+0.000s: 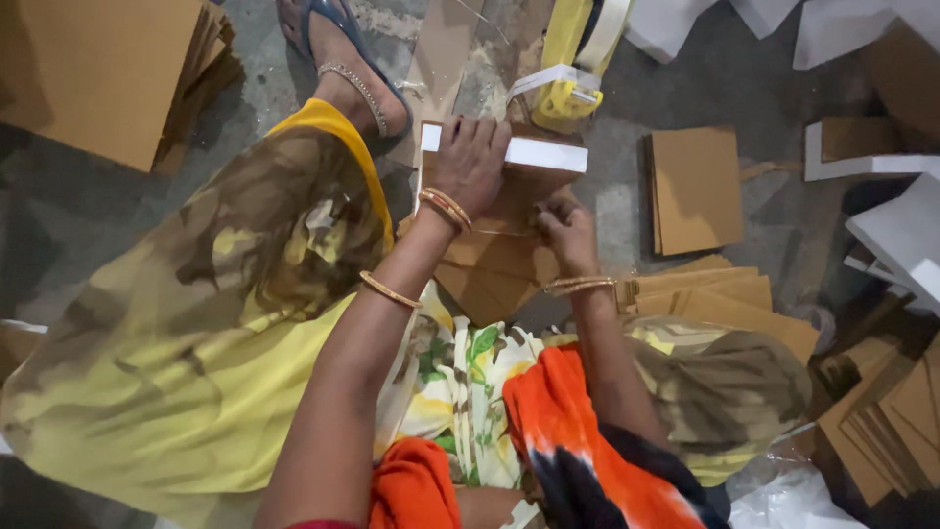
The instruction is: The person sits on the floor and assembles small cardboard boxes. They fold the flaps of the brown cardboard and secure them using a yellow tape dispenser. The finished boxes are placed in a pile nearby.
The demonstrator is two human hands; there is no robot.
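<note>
**Brown card pinned flat under two hands**

Cardboard fills our view: we sit on the floor [627, 196], knees spread under yellow-brown cloth, and the work lies between them so both arms reach it straight ahead.

Nearest us, our right hand [568, 230] sits low on the folded brown cardboard piece [499, 260], fingers curled down onto its surface. Whether that grip is pinching an edge or only pressing, we cannot tell, since the fingertips are tucked under. It seems placed there to keep the near part of the card from sliding.

Just beyond it, our left hand [472, 162] lies palm down with fingers spread, not closed around anything, pressing on the far end of the card where a white strip [534, 153] runs out to the right from under the fingers. Weight from above would hold the strip flat against the card.

Further off from both grips, a yellow tape dispenser [568, 93] lies within reach, past the strip. To the right of our right hand lie a flat stack of brown sheets [695, 191] and white foam pieces [906, 230]; far left of the left hand, a bigger cardboard pile [108, 73].
</note>
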